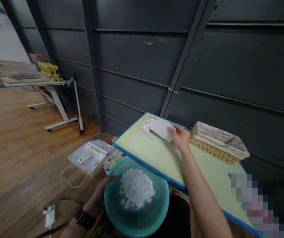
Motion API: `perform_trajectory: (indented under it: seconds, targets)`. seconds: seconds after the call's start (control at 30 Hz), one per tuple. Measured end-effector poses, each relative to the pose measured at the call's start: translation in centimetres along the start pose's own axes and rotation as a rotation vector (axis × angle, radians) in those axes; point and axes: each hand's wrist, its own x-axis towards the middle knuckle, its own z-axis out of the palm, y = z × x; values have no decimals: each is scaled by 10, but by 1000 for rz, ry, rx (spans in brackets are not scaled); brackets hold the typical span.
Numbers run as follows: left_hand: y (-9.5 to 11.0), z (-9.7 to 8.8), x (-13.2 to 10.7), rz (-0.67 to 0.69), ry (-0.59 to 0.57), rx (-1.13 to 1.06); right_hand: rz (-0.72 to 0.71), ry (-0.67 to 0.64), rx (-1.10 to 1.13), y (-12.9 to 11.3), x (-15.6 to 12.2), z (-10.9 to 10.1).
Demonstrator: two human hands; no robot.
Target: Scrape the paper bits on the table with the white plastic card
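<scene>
Scraps of white paper (pixel 137 189) lie heaped in the green basin (pixel 162 198), whose rim your left hand (pixel 99 195) grips at ten o'clock. At the basin's one o'clock, your right hand (pixel 181 136) pinches a white card (pixel 161 129) above the table (pixel 205 177); a wicker basket (pixel 212 151) stands at that hand's three o'clock.

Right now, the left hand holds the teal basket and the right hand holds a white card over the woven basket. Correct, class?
No: the head view shows the white card over the table, not the woven basket. The right hand holds it; the left hand holds the teal basket.
</scene>
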Motion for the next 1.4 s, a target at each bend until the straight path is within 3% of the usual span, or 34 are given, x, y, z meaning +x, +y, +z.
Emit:
perform_trajectory:
  seconds: [0.33, 0.63, 0.73, 0.9, 1.1, 1.4]
  targets:
    - [-15, -1, 6, -68, -87, -44, -180, -125, -308, -8, -15, 13]
    - [-45, -16, 30, -182, -84, -154, -229, -222, -244, -10, -19, 19]
    - [-43, -16, 28, -189, -67, -152, -252, -247, -193, -11, -15, 13]
    - [-31, -14, 20, -202, -69, -122, -232, -175, -189, -10, -10, 6]
    - [-24, -11, 15, -131, -63, -107, -216, -155, -267, -7, -11, 6]
    - [-25, -11, 14, -97, -72, -97, -260, -294, -172, -7, -14, 12]
